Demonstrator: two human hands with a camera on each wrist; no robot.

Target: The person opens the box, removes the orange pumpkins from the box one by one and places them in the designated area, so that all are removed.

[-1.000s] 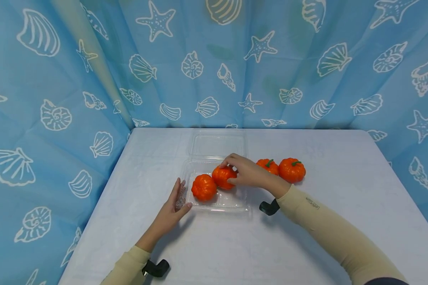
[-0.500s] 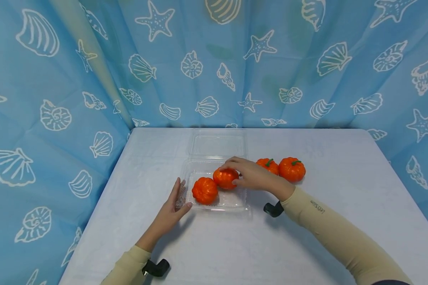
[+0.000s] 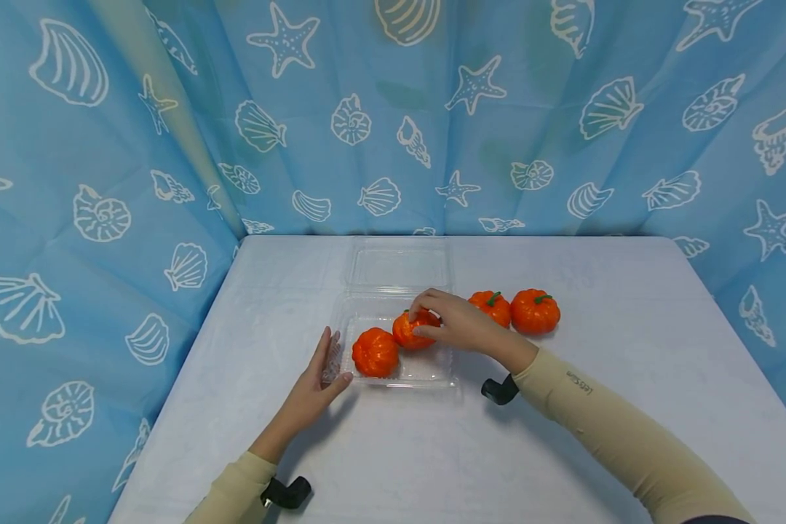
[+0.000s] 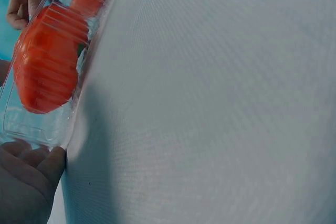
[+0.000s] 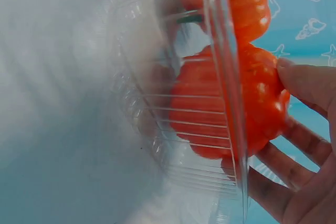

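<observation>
A clear plastic clamshell box (image 3: 435, 372) lies with its lid (image 3: 399, 266) laid back. Inside are two orange toy pumpkins, a left pumpkin (image 3: 375, 353) and a right pumpkin (image 3: 404, 335), side by side. My right hand (image 3: 457, 322) reaches over the box's right side and holds the right pumpkin between thumb and fingers. In the right wrist view the thumb presses this pumpkin (image 5: 265, 98), the fingers lying along its other side, partly behind the box wall. My left hand (image 3: 309, 393) rests against the box's left end, fingers straight, thumb near the front corner.
Two more orange pumpkins with green stems, a near one (image 3: 494, 308) and a far-right one (image 3: 536, 312), stand on the white table (image 3: 393, 458) right of the box. A blue shell-patterned curtain (image 3: 367, 160) hangs behind the table and along its sides.
The right pumpkin has shifted slightly to the right inside the box, and my right hand's fingers have changed place on it. My left hand has stayed still.
</observation>
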